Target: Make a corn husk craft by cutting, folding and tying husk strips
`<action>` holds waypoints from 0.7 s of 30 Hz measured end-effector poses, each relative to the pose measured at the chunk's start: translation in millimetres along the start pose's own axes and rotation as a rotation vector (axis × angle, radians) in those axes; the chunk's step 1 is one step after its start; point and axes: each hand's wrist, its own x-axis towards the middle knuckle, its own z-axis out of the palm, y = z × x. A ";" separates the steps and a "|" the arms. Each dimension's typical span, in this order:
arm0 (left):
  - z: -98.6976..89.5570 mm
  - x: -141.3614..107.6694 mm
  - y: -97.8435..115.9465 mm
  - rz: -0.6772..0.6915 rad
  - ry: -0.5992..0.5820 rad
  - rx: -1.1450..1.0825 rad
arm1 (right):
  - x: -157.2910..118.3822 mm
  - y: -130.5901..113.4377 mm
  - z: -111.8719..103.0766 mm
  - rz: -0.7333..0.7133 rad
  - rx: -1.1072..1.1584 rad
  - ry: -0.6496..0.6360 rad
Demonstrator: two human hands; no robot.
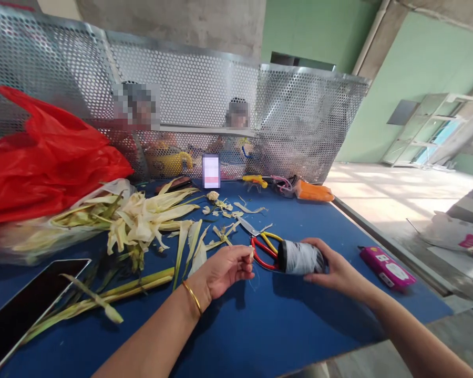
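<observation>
My right hand [331, 270] is wrapped around a spool of pale thread [301, 257] with a black end, tipped on its side above the table. Between the thumb and fingertips of my left hand [230, 270] is a small pale piece [252, 253], mostly hidden by the fingers. A fine thread seems to hang near those fingers. Just behind both hands lie scissors [266, 244] with one red and one yellow handle, their blades pointing away to the left. Strips of corn husk [183, 244] are spread left of my left hand.
Piled husks [142, 215], a red plastic bag [43, 163] and a dark tablet [35, 310] occupy the left side. A lit phone [211, 171] leans against the perforated metal screen [189, 79]. An orange pack [313, 191] and a purple pack [387, 268] lie right. People sit beyond the screen.
</observation>
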 end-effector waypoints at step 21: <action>7.1 8.8 1.8 0.155 0.288 -0.085 | 61.0 -38.6 17.7 -0.085 -0.503 0.235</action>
